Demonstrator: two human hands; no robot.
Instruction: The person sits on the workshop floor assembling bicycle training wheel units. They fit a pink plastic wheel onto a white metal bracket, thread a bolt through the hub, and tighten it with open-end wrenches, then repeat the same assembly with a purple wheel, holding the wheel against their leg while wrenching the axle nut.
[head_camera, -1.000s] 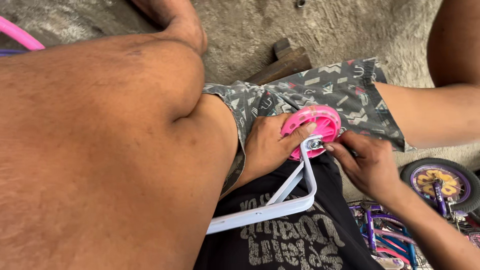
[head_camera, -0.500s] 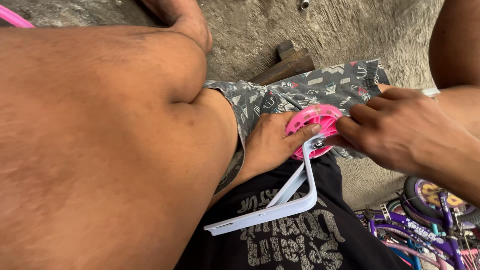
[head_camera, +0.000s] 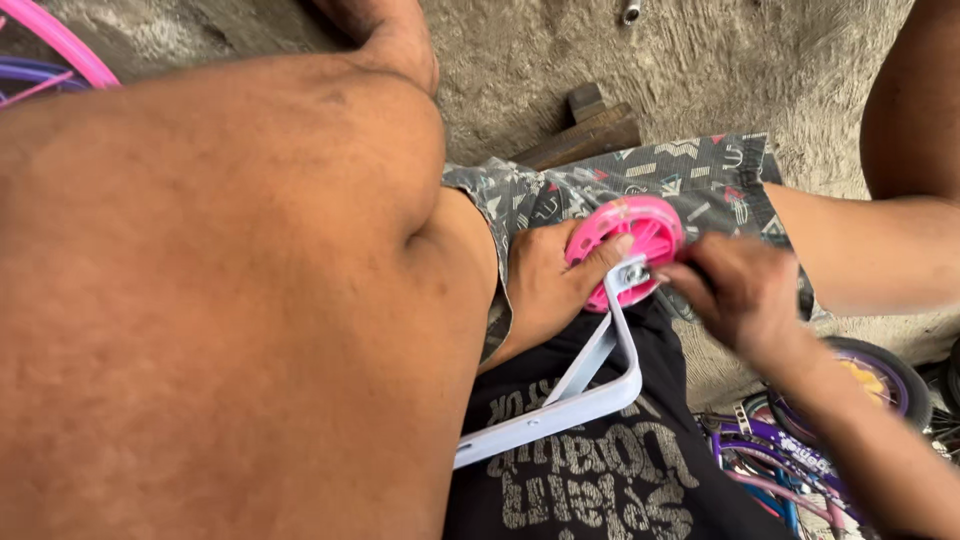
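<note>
Skin fills the left half of the view: a bare thigh and bent knee (head_camera: 230, 280), by far the largest thing here. Beyond it, far in the scene, lies a rough concrete floor (head_camera: 800, 70) with a dark wooden block (head_camera: 590, 130) on it. Patterned grey shorts (head_camera: 700, 180) cover the right leg, and a black shirt with pale lettering (head_camera: 600, 480) sits near the bottom edge. At the near right stands a small purple bicycle (head_camera: 780, 450) with a dark wheel; a pink rim (head_camera: 60, 40) curves through the far left corner.

Between the legs, over the lap, is a training wheel assembly. Its white metal bracket (head_camera: 590, 385) is bent into an L: the long arm runs from the near left up to a corner, then a strut rises toward the far side and ends at the wheel. The pink plastic wheel (head_camera: 630, 240) is small, spoked, with its flat face turned up toward the camera.

The left hand (head_camera: 545, 285) is clamped on the wheel, thumb laid across its near face. The right hand (head_camera: 735, 290) is blurred, fingers pinched at the hub where bracket meets wheel; whether it grips anything there I cannot tell.
</note>
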